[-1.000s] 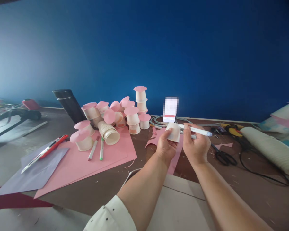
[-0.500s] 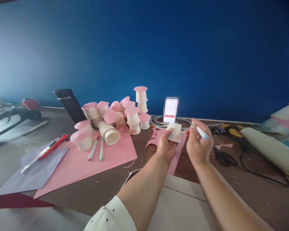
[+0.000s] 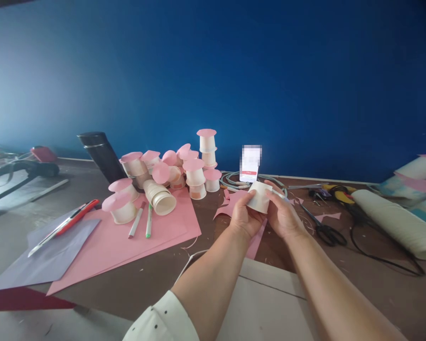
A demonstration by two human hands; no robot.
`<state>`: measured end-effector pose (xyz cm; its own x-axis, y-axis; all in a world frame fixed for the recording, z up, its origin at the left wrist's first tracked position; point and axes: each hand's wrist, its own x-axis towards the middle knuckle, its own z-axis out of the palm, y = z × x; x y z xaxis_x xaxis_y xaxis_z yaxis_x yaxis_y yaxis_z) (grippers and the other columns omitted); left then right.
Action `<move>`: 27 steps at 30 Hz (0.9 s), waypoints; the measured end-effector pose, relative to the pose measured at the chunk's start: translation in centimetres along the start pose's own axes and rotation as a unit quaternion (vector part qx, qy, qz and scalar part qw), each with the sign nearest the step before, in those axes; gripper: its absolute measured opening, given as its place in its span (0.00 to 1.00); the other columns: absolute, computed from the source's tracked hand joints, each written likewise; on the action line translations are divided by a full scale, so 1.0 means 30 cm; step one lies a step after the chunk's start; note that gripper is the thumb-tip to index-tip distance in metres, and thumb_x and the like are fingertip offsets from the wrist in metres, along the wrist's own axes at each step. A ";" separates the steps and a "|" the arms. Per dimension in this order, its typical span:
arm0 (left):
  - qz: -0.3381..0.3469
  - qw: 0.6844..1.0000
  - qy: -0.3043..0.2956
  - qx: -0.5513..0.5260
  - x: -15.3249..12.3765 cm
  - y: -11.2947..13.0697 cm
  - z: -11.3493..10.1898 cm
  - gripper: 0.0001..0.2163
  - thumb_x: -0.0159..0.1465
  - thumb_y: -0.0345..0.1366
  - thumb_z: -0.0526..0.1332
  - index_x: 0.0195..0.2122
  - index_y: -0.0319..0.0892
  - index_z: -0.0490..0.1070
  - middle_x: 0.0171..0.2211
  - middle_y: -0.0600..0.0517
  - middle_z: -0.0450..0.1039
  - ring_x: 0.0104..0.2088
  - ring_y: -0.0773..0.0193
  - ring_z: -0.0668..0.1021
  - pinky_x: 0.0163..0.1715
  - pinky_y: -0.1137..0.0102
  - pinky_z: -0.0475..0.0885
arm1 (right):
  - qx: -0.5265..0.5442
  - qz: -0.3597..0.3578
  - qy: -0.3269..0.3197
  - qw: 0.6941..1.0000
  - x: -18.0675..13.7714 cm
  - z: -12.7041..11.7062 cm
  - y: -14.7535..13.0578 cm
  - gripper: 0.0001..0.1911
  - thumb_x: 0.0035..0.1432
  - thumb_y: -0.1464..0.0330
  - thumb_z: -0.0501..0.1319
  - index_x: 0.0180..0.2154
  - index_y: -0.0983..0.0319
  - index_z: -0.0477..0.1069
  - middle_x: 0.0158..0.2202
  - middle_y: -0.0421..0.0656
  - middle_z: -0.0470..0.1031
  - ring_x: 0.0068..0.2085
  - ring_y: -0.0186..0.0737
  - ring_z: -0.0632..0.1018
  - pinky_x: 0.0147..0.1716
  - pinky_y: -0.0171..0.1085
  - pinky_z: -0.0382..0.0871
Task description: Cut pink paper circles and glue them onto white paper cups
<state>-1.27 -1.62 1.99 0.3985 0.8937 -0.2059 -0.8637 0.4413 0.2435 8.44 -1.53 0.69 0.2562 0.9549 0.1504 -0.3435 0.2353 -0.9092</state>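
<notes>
My left hand point(image 3: 244, 215) grips a white paper cup point(image 3: 258, 201) from the left, with its thumb along the side and its fingers beneath. The cup is upside down, slightly tilted, over the brown table. My right hand point(image 3: 286, 215) closes on the cup's right side. A slim white marker point(image 3: 279, 193) shows between its fingers, mostly hidden. Just behind the cup stands a lit phone point(image 3: 250, 163), part of its screen blurred. Beneath the hands lie pink paper scraps point(image 3: 230, 203).
Several upturned cups topped with pink discs point(image 3: 193, 173) stand left of my hands, some stacked. Nested cups point(image 3: 159, 196), two markers point(image 3: 149, 220) and a red utility knife point(image 3: 66, 225) lie on paper sheets. Rightward are black scissors point(image 3: 326, 232) and a long cup stack point(image 3: 397, 225).
My right hand has moved left from beside the cup onto its side. The marker, plainly visible before, is now mostly covered by the fingers. The cup has turned slightly.
</notes>
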 end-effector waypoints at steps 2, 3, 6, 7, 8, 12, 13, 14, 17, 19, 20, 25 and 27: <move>0.001 1.000 -0.001 -0.008 0.001 -0.003 0.000 0.08 0.58 0.30 0.64 0.39 0.35 0.76 0.35 0.45 0.78 0.31 0.64 0.80 0.29 0.74 0.76 | 0.001 -0.004 0.009 1.000 0.000 -0.003 0.003 0.29 0.44 0.59 0.72 0.48 0.56 0.70 0.40 0.40 0.80 0.40 0.44 0.80 0.39 0.42 0.74; 0.004 1.000 -0.001 -0.014 0.001 -0.006 0.001 0.09 0.59 0.31 0.65 0.40 0.35 0.76 0.36 0.45 0.79 0.31 0.64 0.80 0.30 0.74 0.76 | -0.001 -0.010 0.017 1.000 0.002 -0.005 0.004 0.29 0.43 0.60 0.73 0.48 0.57 0.70 0.40 0.40 0.80 0.40 0.44 0.80 0.39 0.42 0.74; 0.017 0.999 -0.019 -0.034 0.001 -0.021 0.003 0.10 0.62 0.35 0.64 0.41 0.35 0.76 0.39 0.44 0.79 0.35 0.64 0.81 0.37 0.73 0.77 | -0.019 -0.033 0.036 0.999 0.009 -0.010 0.008 0.29 0.44 0.60 0.72 0.48 0.57 0.70 0.39 0.40 0.80 0.39 0.43 0.80 0.40 0.42 0.74; 0.020 0.999 -0.029 -0.033 0.002 -0.027 0.003 0.10 0.62 0.35 0.63 0.42 0.35 0.76 0.40 0.44 0.79 0.36 0.64 0.81 0.39 0.73 0.77 | -0.027 -0.039 0.044 0.998 0.011 -0.011 0.009 0.28 0.44 0.60 0.72 0.48 0.58 0.70 0.38 0.40 0.79 0.38 0.43 0.80 0.39 0.42 0.74; 0.021 0.999 -0.037 -0.025 0.002 -0.033 0.003 0.09 0.62 0.33 0.63 0.42 0.34 0.76 0.40 0.44 0.79 0.37 0.64 0.81 0.41 0.73 0.77 | -0.035 -0.043 0.054 0.997 0.013 -0.012 0.011 0.29 0.44 0.60 0.72 0.48 0.58 0.71 0.37 0.40 0.79 0.37 0.43 0.80 0.37 0.42 0.75; 0.024 0.999 -0.034 0.021 0.005 -0.048 0.004 0.09 0.59 0.26 0.64 0.42 0.32 0.76 0.40 0.43 0.79 0.37 0.64 0.81 0.42 0.74 0.76 | -0.066 -0.046 0.084 0.993 0.014 -0.018 0.022 0.31 0.44 0.59 0.73 0.51 0.58 0.71 0.37 0.41 0.80 0.37 0.43 0.80 0.37 0.42 0.76; 0.026 0.999 -0.027 0.022 0.006 -0.047 0.005 0.09 0.59 0.26 0.63 0.41 0.32 0.76 0.40 0.42 0.79 0.37 0.64 0.81 0.42 0.74 0.76 | -0.073 -0.053 0.087 0.992 0.014 -0.020 0.025 0.32 0.44 0.60 0.73 0.52 0.57 0.71 0.38 0.41 0.80 0.38 0.43 0.81 0.39 0.42 0.76; 0.030 0.999 -0.018 0.018 0.007 -0.045 0.005 0.09 0.60 0.26 0.63 0.41 0.32 0.76 0.40 0.42 0.79 0.37 0.64 0.81 0.42 0.74 0.76 | -0.082 -0.067 0.092 0.990 0.014 -0.022 0.028 0.32 0.45 0.60 0.73 0.53 0.57 0.70 0.40 0.42 0.80 0.41 0.44 0.81 0.41 0.43 0.76; 0.043 0.999 0.026 0.007 0.013 -0.035 0.006 0.07 0.60 0.27 0.62 0.40 0.34 0.76 0.40 0.43 0.79 0.36 0.65 0.81 0.39 0.76 0.76 | -0.138 -0.156 0.120 0.971 0.015 -0.029 0.026 0.31 0.50 0.61 0.70 0.55 0.57 0.67 0.45 0.46 0.79 0.46 0.45 0.80 0.47 0.47 0.74; 0.052 0.997 0.061 0.009 0.020 -0.030 0.003 0.07 0.59 0.27 0.64 0.39 0.35 0.76 0.40 0.44 0.79 0.36 0.65 0.81 0.37 0.76 0.76 | -0.196 -0.234 0.143 0.941 0.011 -0.030 0.012 0.25 0.57 0.60 0.65 0.55 0.59 0.66 0.45 0.48 0.79 0.43 0.44 0.81 0.46 0.49 0.74; 0.056 0.995 0.077 0.012 0.025 -0.028 0.001 0.07 0.59 0.28 0.64 0.39 0.36 0.76 0.40 0.45 0.79 0.36 0.65 0.81 0.36 0.77 0.76 | -0.222 -0.264 0.151 0.926 0.007 -0.027 0.001 0.23 0.60 0.59 0.62 0.54 0.60 0.67 0.43 0.48 0.79 0.40 0.43 0.81 0.44 0.49 0.75; 0.067 0.990 0.121 0.016 0.046 -0.027 -0.014 0.08 0.57 0.27 0.66 0.39 0.37 0.75 0.39 0.45 0.79 0.38 0.64 0.81 0.34 0.78 0.75 | -0.313 -0.308 0.144 0.887 -0.035 0.003 -0.052 0.21 0.65 0.56 0.56 0.52 0.62 0.71 0.33 0.45 0.78 0.29 0.39 0.79 0.32 0.40 0.74; 0.069 0.991 0.114 0.016 0.048 -0.027 -0.017 0.09 0.57 0.27 0.66 0.39 0.37 0.76 0.40 0.45 0.79 0.40 0.64 0.81 0.36 0.78 0.75 | -0.366 -0.334 0.140 0.857 -0.050 0.013 -0.060 0.18 0.64 0.57 0.58 0.48 0.61 0.74 0.35 0.46 0.79 0.30 0.39 0.79 0.33 0.40 0.74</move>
<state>-0.16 -0.72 1.02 0.1945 0.9055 -0.3771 -0.8929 0.3226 0.3140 8.33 -3.33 2.25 0.4162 0.5470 0.7263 0.5971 0.4380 -0.6720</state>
